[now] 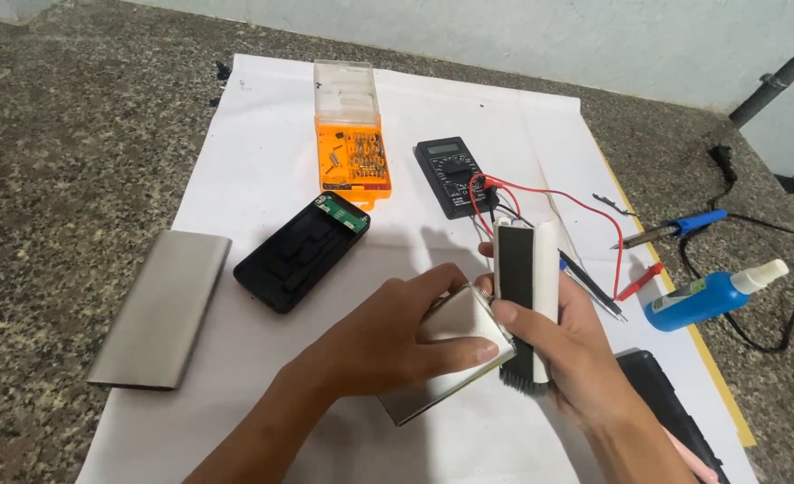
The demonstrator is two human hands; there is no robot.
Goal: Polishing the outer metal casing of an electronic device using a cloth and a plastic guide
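Battery pouch, flat and silver-grey, is lying near the front of the white paper sheet, with one corner raised off the paper. The left hand is resting over it, thumb and fingers closing on its upper right edge. Judged from its thin foil look, the pouch is likely light, slightly flexible and easily dented or punctured; holding it by the flat faces and long edges, away from corners and tabs, appears safest.

The right hand is gripping a dark rectangular block with a white cylinder alongside, fingers wrapped round both and holding them upright just right of the pouch. This piece looks rigid and firmly held. Thin wires are running from its top; whether they join the pouch cannot be told.

A dark case is lying at the near right. Further left, a grey metal shell is resting half on the stone table, with a black inner frame beside it. To the right, a blue spray bottle and a soldering iron are lying. Farthest away, a black multimeter with red leads and an orange bit case are sitting.
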